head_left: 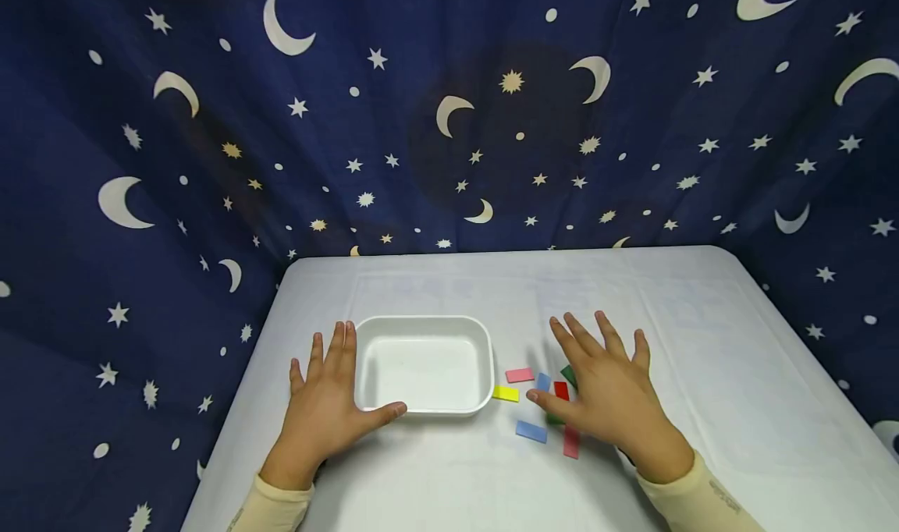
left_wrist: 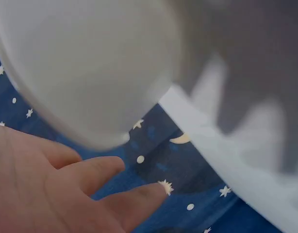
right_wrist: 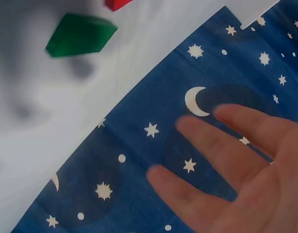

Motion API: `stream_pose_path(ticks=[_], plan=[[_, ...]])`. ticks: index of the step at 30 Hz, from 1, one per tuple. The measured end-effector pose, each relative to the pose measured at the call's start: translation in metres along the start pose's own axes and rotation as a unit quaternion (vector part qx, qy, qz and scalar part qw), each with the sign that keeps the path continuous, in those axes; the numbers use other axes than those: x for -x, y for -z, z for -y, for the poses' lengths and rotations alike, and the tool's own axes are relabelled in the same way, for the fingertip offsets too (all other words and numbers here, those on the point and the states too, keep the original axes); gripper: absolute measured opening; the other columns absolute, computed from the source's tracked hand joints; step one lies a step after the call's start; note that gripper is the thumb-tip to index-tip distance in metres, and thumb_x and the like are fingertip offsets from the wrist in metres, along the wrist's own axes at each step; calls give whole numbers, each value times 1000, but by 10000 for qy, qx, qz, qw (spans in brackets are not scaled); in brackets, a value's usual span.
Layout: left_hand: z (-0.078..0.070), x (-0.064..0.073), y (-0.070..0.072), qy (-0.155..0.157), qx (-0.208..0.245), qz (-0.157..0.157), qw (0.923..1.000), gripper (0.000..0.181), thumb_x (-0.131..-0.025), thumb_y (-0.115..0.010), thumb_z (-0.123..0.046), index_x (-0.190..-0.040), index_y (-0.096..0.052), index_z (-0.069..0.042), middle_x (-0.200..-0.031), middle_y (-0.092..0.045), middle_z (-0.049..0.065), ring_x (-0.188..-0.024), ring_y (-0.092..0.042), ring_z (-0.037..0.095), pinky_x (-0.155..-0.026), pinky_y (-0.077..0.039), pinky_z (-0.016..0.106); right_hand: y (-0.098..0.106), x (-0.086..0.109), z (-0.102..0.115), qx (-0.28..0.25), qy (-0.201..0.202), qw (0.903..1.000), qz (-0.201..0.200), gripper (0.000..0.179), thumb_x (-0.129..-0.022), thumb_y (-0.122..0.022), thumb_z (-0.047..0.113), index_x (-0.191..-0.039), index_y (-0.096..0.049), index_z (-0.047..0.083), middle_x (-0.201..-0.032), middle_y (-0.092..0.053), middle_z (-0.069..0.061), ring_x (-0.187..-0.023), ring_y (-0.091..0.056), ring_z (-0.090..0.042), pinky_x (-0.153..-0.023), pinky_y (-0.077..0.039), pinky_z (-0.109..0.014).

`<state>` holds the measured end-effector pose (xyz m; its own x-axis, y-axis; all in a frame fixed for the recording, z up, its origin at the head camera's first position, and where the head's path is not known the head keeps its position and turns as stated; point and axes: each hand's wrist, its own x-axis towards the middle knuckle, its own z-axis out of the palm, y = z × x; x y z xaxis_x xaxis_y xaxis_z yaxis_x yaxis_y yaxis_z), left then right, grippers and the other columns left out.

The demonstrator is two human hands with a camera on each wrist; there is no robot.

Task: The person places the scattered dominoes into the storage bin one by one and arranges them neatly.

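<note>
A white rectangular tub point(head_left: 424, 409) with rounded corners sits on the table, nothing inside it. My left hand point(head_left: 328, 395) is spread at its left side, the thumb overlapping the front left corner in the head view; the tub's wall point(left_wrist: 86, 73) looms large in the left wrist view. Over a group of small coloured blocks, my right hand point(head_left: 611, 391) hovers with straight, spread fingers and partly hides them. Among them are a pink block point(head_left: 520, 375), a yellow block point(head_left: 506, 393) touching the tub's right side, a blue block point(head_left: 531, 431), a red block point(head_left: 561, 390) and a green block point(right_wrist: 82, 35).
A white cloth covers the table point(head_left: 688, 345). Behind and beside it hangs a dark blue curtain point(head_left: 421, 64) printed with moons and stars. More blocks, such as a reddish block point(head_left: 572, 441), lie under the right hand's near side.
</note>
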<state>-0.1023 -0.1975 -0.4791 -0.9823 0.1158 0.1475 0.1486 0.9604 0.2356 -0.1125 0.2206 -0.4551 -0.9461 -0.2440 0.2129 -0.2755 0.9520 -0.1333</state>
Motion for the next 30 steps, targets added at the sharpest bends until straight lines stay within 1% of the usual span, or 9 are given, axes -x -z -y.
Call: stream_pose_path(ticks=[3, 6, 10, 13, 15, 19, 22, 26, 30], plan=[[-2, 4, -6, 149, 119, 103, 9998, 149, -65, -59, -102, -170, 8, -19, -177, -8, 7, -158, -12, 49, -103, -13, 91, -5, -4, 2, -124, 58, 9999, -4, 105, -77, -66, 88, -156, -55, 20, -152, -59, -5, -147, -38, -48, -108, -8, -86], [-3, 8, -11, 284, 250, 170, 9991, 151, -63, -61, -101, -169, 13, -21, -177, -6, 6, -155, -18, 53, -99, -13, 93, -11, -7, 4, -236, 52, 9996, 144, 93, -78, -75, 79, -146, -65, 17, -140, -68, -5, -138, -49, -47, -109, -16, -83], [-2, 12, -14, 456, 331, 160, 9983, 154, -62, -65, -100, -168, 14, -20, -176, -8, 12, -151, -25, 58, -99, -14, 93, -18, -11, 7, -264, 48, 9990, 348, 82, -79, -80, 70, -139, -70, 15, -130, -73, -6, -127, -59, -42, -107, -23, -80], [0, 14, -14, 579, 398, 106, 9975, 158, -61, -68, -99, -168, 14, -17, -174, -12, 18, -147, -32, 60, -100, -14, 93, -23, -16, 11, -251, 64, 9991, 345, 78, -80, -80, 66, -135, -72, 12, -125, -74, -8, -119, -63, -39, -104, -29, -78], [4, 15, -15, 694, 455, 91, 9965, 161, -58, -69, -99, -168, 16, -17, -173, -17, 21, -144, -37, 60, -101, -12, 92, -25, -19, 14, -265, 69, 9991, 318, 75, -81, -80, 65, -133, -73, 11, -121, -75, -9, -113, -64, -38, -102, -33, -75], [8, 16, -16, 843, 549, 114, 9949, 168, -52, -69, -101, -166, 20, -16, -158, -45, 27, -137, -47, 60, -100, -9, 93, -28, -24, 19, -290, 60, 9992, 275, 73, -81, -82, 63, -127, -75, 8, -112, -76, -9, -101, -66, -35, -97, -38, -70], [7, 17, -17, 892, 565, 227, 9942, 170, -51, -67, -103, -166, 19, -13, -144, -59, 28, -136, -48, 59, -100, -8, 93, -30, -27, 23, -299, 62, 9991, 294, 71, -79, -84, 62, -124, -76, 7, -107, -76, -8, -95, -65, -33, -92, -41, -68], [7, 16, -21, 920, 564, 253, 9938, 170, -52, -67, -103, -166, 19, -11, -141, -61, 30, -137, -49, 56, -99, -8, 94, -36, -33, 26, -236, 62, 9984, 502, 66, -77, -85, 61, -116, -77, 8, -92, -72, -2, -85, -63, -30, -86, -43, -66], [7, 15, -22, 949, 586, 214, 9935, 167, -54, -64, -103, -167, 17, -11, -138, -63, 30, -137, -50, 55, -98, -9, 94, -40, -35, 26, -195, 9, 9972, 717, 62, -77, -85, 64, -109, -75, 12, -79, -62, 5, -80, -59, -26, -82, -44, -64]])
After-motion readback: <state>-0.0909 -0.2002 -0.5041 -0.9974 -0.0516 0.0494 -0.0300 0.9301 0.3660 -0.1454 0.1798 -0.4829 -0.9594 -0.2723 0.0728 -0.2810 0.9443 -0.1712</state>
